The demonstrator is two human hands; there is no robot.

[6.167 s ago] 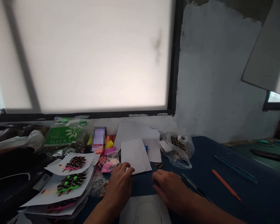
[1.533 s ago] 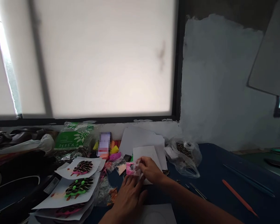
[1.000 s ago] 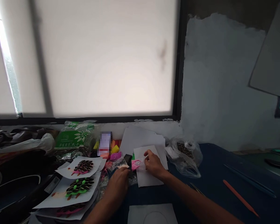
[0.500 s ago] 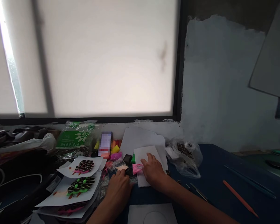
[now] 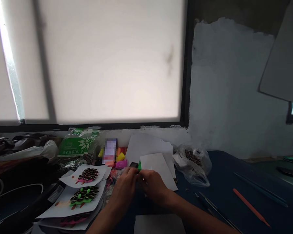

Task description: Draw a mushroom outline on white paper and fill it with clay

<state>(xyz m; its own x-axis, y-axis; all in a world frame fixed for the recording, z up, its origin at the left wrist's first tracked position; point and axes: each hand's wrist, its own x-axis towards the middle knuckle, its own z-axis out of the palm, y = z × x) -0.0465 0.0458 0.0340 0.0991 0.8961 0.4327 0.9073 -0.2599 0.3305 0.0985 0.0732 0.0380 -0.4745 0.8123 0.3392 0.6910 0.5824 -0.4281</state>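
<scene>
The left hand [image 5: 123, 187] and right hand [image 5: 152, 187] nearly meet, fingers bent; I cannot tell whether either grips anything. A black packet [image 5: 133, 164] sits at the left fingertips, toward the far edge of the dark-blue worktop [image 5: 219, 175], its long axis partly covered. White sheets [image 5: 158, 164] beside it slant lengthwise, far-left to near-right. Beyond stand a pale blind [image 5: 117, 65] and grey wall [image 5: 224, 84].

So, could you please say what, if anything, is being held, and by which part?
It cannot be told: the left hand and right hand are close together, hiding any hold.
</scene>
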